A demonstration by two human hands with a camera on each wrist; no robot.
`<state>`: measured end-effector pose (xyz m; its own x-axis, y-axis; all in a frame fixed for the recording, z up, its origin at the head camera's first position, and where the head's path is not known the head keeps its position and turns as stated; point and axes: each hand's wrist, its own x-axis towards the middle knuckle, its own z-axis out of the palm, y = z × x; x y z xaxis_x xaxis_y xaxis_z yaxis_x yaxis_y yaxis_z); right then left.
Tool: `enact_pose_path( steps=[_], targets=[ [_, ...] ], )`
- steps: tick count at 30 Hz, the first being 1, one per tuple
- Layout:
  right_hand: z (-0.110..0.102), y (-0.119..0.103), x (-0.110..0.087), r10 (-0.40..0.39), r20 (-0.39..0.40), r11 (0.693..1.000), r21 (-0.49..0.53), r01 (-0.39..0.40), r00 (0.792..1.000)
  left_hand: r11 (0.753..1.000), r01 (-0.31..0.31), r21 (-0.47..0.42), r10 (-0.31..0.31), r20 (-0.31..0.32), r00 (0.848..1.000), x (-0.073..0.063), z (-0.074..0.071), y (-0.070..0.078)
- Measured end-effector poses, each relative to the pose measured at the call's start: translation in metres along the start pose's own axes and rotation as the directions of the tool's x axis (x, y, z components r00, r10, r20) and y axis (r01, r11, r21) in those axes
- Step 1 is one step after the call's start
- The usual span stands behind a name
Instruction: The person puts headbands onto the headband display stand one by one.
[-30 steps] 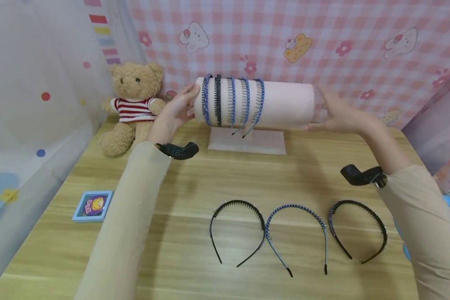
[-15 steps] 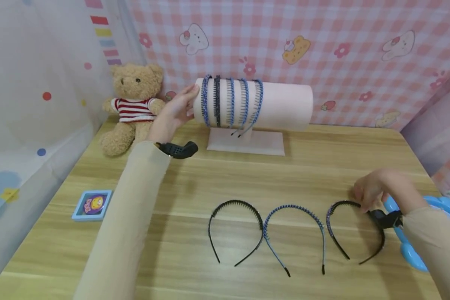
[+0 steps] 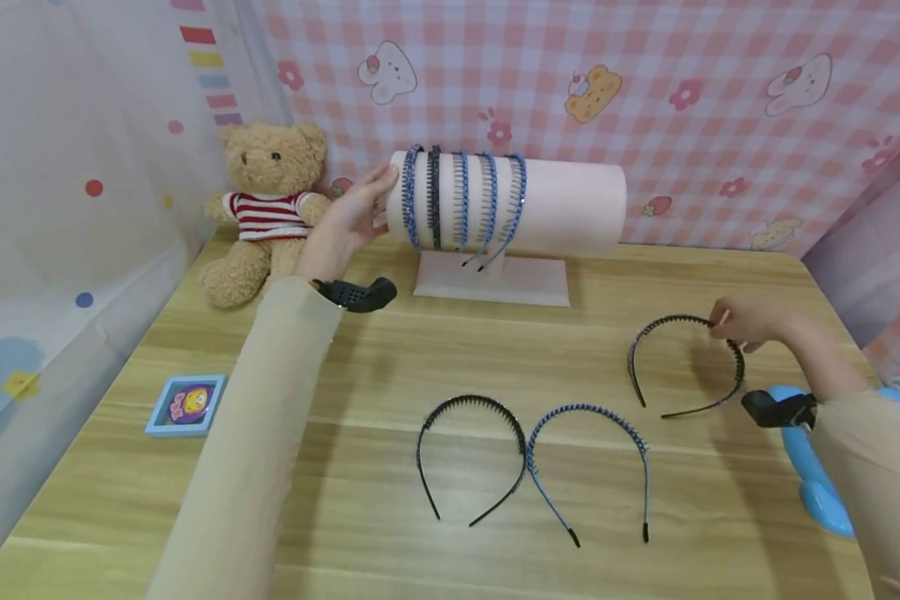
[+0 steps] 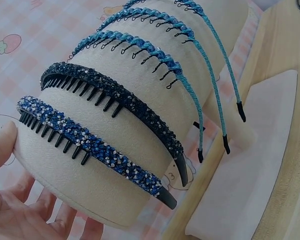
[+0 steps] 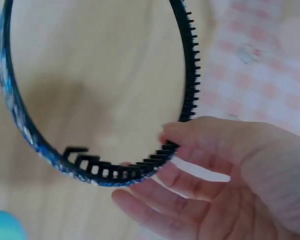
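Pinching a glittery band [image 3: 675, 317] at its far right curve, the right hand [image 3: 753, 321] is over the right part of the table [image 3: 375, 517] in the head view. The band's two tips point near, and a shadow lies on the wood beside it. The left hand [image 3: 348, 221] grips the left end of a pale roll [image 3: 570, 208], which stands at the far side on a flat base [image 3: 491, 281]. Five bands circle the roll's left half; its right part is bare. Nearer, a black band [image 3: 474, 398] lies just left of a blue band [image 3: 588, 407], the two touching or nearly so. A teddy [image 3: 270, 208] in a striped top sits at the far left, with a small framed picture [image 3: 183, 432] nearer on the left. Part of a shiny blue object [image 3: 825, 508] shows at the right edge, and pink checked cloth [image 3: 510, 50] hangs behind.

In the left wrist view, the left thumb presses the rim of the roll's left end while the fingers curl below it. From left to right along the roll come a blue glitter band [image 4: 90, 142], a dark glitter band [image 4: 110, 92] and three slim blue ones with black tips.

In the right wrist view, thumb and fingers close on the glittery band, its black teeth facing inward; the lower fingers are slightly spread.
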<state>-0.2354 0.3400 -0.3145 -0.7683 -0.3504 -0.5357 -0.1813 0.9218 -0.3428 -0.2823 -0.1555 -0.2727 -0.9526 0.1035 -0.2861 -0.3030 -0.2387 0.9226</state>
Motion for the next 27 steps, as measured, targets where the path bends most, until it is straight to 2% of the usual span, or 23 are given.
enact_pose_path(
  steps=[3,7,11,13,17,19,21,22,25,27],
  targets=[
    [-0.014,-0.009,-0.001,-0.016,-0.077,0.998,0.060,0.020,0.997,1.000,0.003,0.007,-0.003,-0.005,1.000,0.001,-0.001,0.000],
    [-0.028,-0.027,0.000,0.025,-0.192,0.980,0.197,0.013,0.981,1.000,0.001,0.001,-0.001,0.005,1.000,0.000,-0.002,0.000],
    [-0.036,-0.045,0.004,0.071,-0.276,0.921,0.388,0.044,0.958,1.000,-0.011,-0.001,0.011,0.011,1.000,-0.002,-0.002,0.000],
    [-0.038,-0.054,0.007,0.086,-0.294,0.877,0.476,0.068,0.952,1.000,-0.015,-0.004,0.015,0.017,1.000,-0.002,-0.002,0.000],
    [-0.044,-0.073,0.012,0.120,-0.344,0.746,0.650,0.144,0.931,1.000,-0.005,-0.024,0.006,0.018,1.000,-0.003,-0.002,0.000],
    [-0.048,-0.085,0.014,0.139,-0.375,0.665,0.721,0.194,0.917,1.000,-0.002,-0.030,0.003,0.014,1.000,-0.003,-0.002,0.000],
    [-0.053,-0.097,0.016,0.159,-0.387,0.572,0.786,0.235,0.908,1.000,-0.003,-0.026,0.004,0.011,1.000,-0.003,-0.002,0.000],
    [-0.054,-0.103,0.017,0.166,-0.391,0.535,0.807,0.250,0.905,1.000,-0.002,-0.024,0.003,0.008,1.000,-0.002,-0.002,0.000],
    [-0.059,-0.120,0.021,0.193,-0.395,0.470,0.841,0.268,0.898,1.000,-0.001,-0.012,0.001,-0.001,1.000,-0.002,-0.002,0.000],
    [-0.060,-0.127,0.024,0.211,-0.408,0.449,0.848,0.283,0.889,1.000,0.001,-0.005,-0.001,-0.002,1.000,-0.001,-0.002,0.000]
  ],
)
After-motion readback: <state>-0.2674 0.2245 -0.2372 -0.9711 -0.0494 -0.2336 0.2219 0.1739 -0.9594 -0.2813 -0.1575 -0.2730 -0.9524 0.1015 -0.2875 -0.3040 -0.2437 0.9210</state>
